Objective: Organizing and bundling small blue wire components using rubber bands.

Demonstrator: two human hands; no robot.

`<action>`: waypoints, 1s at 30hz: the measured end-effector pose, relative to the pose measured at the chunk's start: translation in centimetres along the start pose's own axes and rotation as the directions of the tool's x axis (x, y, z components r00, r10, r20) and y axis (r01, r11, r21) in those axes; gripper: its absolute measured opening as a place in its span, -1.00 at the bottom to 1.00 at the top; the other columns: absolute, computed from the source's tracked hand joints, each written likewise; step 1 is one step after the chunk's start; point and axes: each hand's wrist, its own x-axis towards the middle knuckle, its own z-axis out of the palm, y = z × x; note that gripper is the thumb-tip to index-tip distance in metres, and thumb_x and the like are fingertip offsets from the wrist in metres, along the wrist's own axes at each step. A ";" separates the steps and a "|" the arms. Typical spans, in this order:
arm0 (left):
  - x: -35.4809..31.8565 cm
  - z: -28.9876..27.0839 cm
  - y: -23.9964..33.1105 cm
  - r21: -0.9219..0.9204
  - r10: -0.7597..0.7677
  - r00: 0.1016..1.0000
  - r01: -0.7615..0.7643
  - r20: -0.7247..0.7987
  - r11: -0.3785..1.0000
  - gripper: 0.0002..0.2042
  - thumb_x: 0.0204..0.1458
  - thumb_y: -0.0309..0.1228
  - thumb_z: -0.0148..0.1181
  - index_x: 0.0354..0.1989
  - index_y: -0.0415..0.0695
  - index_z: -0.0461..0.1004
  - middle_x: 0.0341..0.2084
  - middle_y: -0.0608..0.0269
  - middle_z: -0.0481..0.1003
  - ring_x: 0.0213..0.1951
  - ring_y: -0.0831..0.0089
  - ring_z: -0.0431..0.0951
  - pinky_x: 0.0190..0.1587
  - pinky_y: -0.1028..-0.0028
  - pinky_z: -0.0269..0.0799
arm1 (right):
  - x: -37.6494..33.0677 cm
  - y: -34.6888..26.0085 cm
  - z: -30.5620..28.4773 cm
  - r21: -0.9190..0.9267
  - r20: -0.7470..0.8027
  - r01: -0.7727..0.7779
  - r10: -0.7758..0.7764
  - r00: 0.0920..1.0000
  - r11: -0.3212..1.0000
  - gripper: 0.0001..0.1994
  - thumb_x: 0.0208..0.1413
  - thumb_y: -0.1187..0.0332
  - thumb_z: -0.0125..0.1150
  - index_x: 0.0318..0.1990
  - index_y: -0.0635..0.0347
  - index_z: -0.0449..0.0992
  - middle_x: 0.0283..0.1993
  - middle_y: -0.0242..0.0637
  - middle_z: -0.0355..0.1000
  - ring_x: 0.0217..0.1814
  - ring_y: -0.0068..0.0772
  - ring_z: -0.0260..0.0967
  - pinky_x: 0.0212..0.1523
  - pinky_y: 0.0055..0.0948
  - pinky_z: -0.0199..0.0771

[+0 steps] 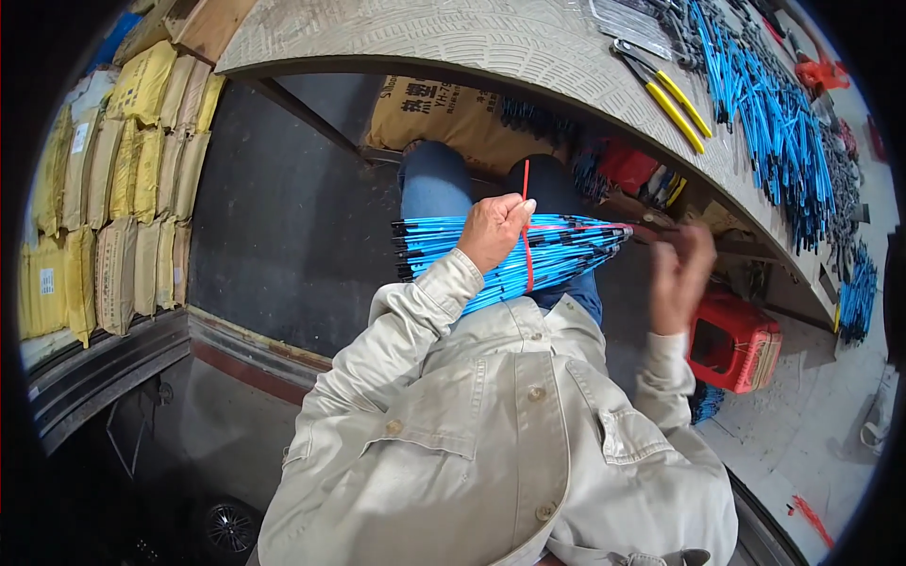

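One blue bundle point(562, 253) lies across lap point(436, 174); on cam I see L hand point(494, 232) above lap, pinched on red tie point(529, 262). R hand point(681, 275), right of lap, blurred: can't tell grip.

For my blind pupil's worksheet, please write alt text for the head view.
A seated person's left grip holds a red strip that crosses a bundle of blue rods over their thighs; the right grip is apart, blurred. Pliers lie on the table.
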 end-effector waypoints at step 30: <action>-0.9 0.7 -1.6 0.033 0.072 0.997 -0.071 -0.030 0.997 -0.71 0.07 -0.29 -0.01 -0.64 -0.18 0.36 -0.77 0.19 0.34 -0.70 0.36 0.23 -0.57 0.36 0.21 | -3.6 -5.2 11.1 -0.320 0.254 0.360 -0.287 0.924 0.876 -0.80 -0.17 0.21 0.15 -0.44 0.09 0.38 -0.49 -0.25 0.28 -0.74 -0.12 0.25 -0.77 -0.24 0.15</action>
